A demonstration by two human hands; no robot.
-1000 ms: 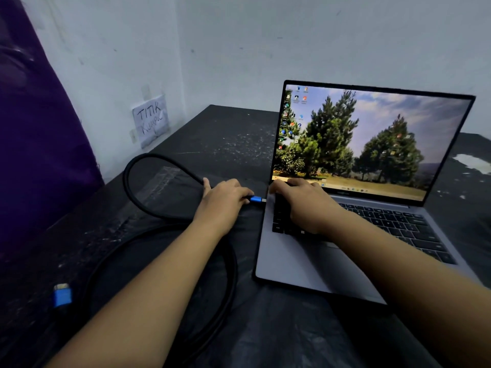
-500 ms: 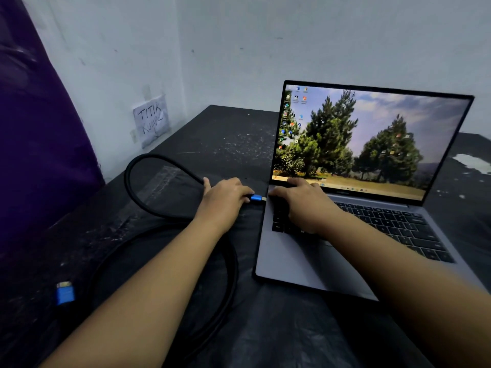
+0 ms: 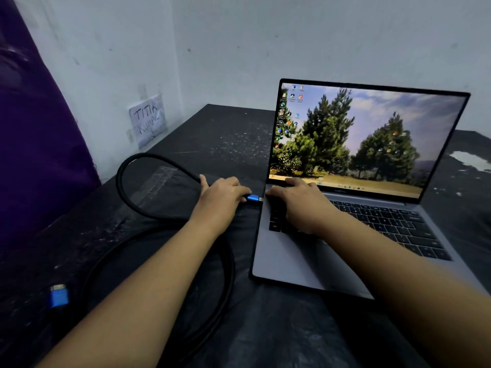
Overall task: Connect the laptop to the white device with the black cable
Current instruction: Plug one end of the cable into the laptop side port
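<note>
Blue metal marks the plug [image 3: 253, 198] of the black cable [image 3: 138, 166], which is pinched in the fingers of the left hand [image 3: 221, 196] at the middle of the frame. The plug's long axis is laid level and pointed toward the right of the frame, straight at the left edge of the open laptop [image 3: 289, 256]. Its silver tip is seen just beside that edge; whether it is already seated in a port cannot be told. The right hand [image 3: 300, 201] is laid flat, fingers spread, on the upper-left corner of the keyboard, and the laptop appears to be steadied by it. The left hand is the nearer to the port, so the push is judged to be its work, along the plug's own axis. Behind the left hand the cable is looped over the dark desk [image 3: 212, 134] toward the lower left of the frame, where its second blue plug [image 3: 59, 296] lies free. No white device is in view.
</note>
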